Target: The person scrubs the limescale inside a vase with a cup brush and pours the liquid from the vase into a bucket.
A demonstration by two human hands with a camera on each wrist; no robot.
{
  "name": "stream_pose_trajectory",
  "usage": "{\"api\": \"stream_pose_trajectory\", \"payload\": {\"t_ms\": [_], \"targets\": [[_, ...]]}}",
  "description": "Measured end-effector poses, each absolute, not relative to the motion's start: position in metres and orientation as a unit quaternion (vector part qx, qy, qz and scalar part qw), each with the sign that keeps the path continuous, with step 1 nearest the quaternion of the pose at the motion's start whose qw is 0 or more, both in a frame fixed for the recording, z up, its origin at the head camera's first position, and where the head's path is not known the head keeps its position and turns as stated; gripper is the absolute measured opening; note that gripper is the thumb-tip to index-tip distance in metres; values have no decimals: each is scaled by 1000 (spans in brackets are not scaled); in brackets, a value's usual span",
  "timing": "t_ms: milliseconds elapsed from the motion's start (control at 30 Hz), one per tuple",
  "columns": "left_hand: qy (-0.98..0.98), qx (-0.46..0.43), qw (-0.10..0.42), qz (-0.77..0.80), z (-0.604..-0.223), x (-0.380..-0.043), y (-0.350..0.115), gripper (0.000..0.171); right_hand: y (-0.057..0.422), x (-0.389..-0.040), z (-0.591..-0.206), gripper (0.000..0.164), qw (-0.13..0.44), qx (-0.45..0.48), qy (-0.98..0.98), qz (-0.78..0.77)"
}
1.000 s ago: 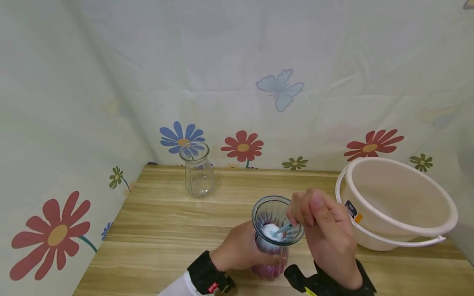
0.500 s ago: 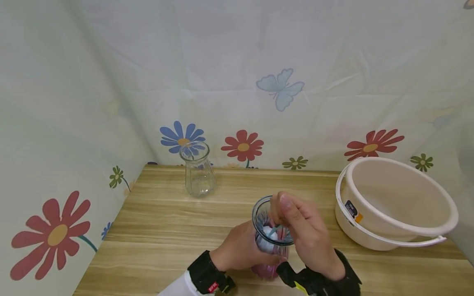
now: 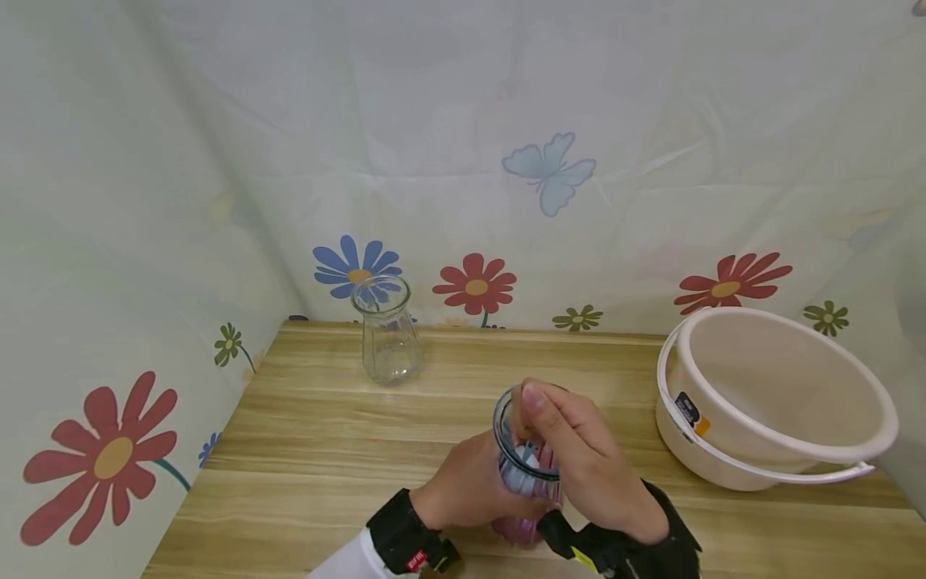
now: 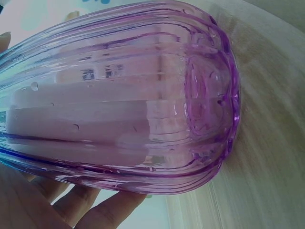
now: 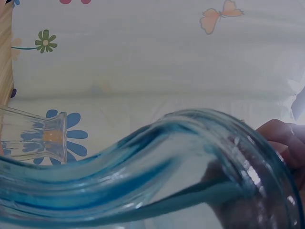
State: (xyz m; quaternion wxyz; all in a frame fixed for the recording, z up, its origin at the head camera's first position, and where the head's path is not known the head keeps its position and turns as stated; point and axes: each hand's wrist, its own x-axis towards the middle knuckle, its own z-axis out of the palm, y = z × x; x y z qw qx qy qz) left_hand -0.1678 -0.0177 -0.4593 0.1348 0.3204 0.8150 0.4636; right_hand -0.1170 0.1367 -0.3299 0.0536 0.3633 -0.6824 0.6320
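A ribbed glass vase, blue at the mouth and purple at the base, stands on the wooden table at the front. My left hand wraps around its side. In the left wrist view, a pale cylindrical sponge head shows through the purple glass. My right hand is at the vase's mouth, its curled fingers gripping the blue handle of this sponge brush. The fingers partly dip inside the rim and hide most of the handle.
A clear glass vase stands at the back left of the wooden table. On the right is a pale bucket with its handle lowered. A flower-printed curtain hangs behind and to the left.
With the brush, my right hand has shifted left and gone lower into the vase's mouth, mostly within the first half second. My left hand and the vase stay put.
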Motion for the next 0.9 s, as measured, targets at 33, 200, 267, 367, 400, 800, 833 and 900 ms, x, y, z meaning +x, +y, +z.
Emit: {"api": "stream_pose_trajectory", "payload": {"t_ms": [33, 200, 267, 367, 400, 800, 833, 900], "targets": [[816, 321, 134, 463, -459, -168, -18, 62, 137, -117, -330, 37, 53, 364, -681, 633], [815, 319, 134, 464, -460, -167, -18, 62, 135, -117, -329, 38, 78, 369, -674, 635], [815, 317, 136, 466, -461, -167, -18, 62, 135, -116, -328, 37, 93, 368, -672, 636], [814, 311, 140, 471, -461, -166, -18, 65, 137, -113, -327, 37, 116, 362, -666, 641], [813, 309, 143, 473, -462, -166, -18, 66, 137, -111, -326, 37, 123, 362, -661, 646], [819, 272, 174, 475, -459, -165, -18, 79, 150, -104, -323, 37, 195, 458, -492, 714], [820, 272, 172, 474, -459, -165, -18, 79, 150, -103, -322, 37, 196, 458, -489, 716], [822, 274, 167, 470, -459, -166, -19, 79, 151, -102, -321, 37, 197, 456, -489, 717]]}}
